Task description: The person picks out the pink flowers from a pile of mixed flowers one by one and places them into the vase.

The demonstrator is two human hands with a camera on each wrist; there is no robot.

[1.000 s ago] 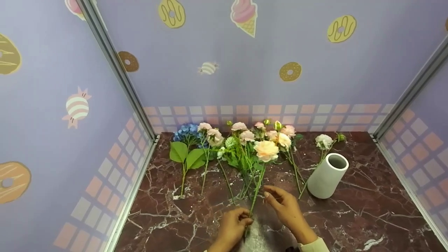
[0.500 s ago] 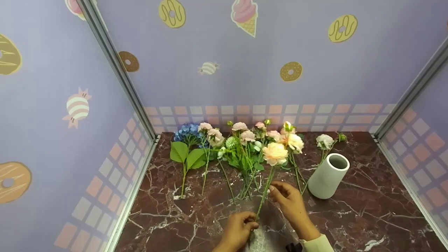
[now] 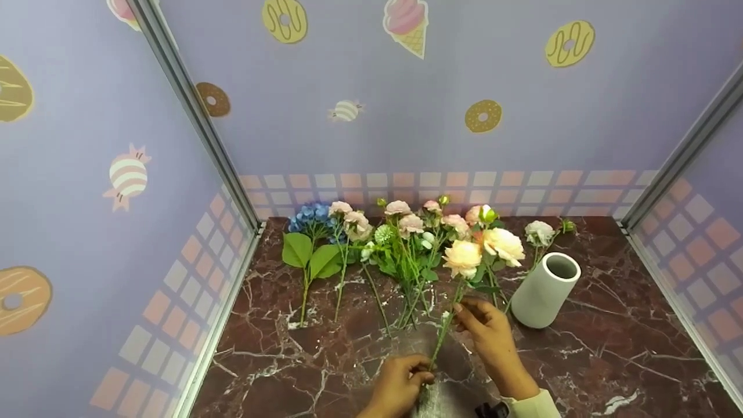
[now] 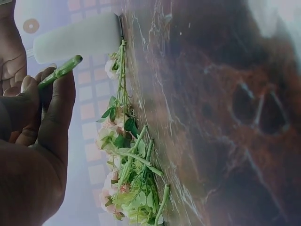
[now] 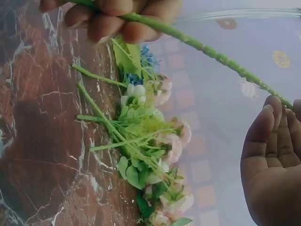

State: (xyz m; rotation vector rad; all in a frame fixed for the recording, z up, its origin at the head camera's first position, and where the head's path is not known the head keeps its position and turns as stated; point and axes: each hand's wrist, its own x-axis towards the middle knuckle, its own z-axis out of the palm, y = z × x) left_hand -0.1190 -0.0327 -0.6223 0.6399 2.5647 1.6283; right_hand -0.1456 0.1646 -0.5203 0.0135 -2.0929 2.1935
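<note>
A long-stemmed artificial peony (image 3: 463,258) with two peach blooms and a bud leans up and away over the table in the head view. My left hand (image 3: 400,383) grips the low part of its green stem. In the left wrist view the cut stem end (image 4: 68,66) pokes out past the curled fingers. Higher up, my right hand (image 3: 487,331) pinches the same stem between thumb and fingertips, which the right wrist view shows at the stem (image 5: 207,49). A white vase (image 3: 543,296) stands upright to the right of my right hand.
Behind the hands a row of loose flowers lies on the dark red marbled table (image 3: 278,360): a blue hydrangea (image 3: 313,217), several pink blooms (image 3: 397,208) and greenery. A white flower (image 3: 538,233) lies behind the vase. Patterned walls enclose the back and sides.
The peony has swung to the right, with its blooms turning apart. My right hand has moved from beside the stem onto it; my left hand has shifted slightly right, still gripping low.
</note>
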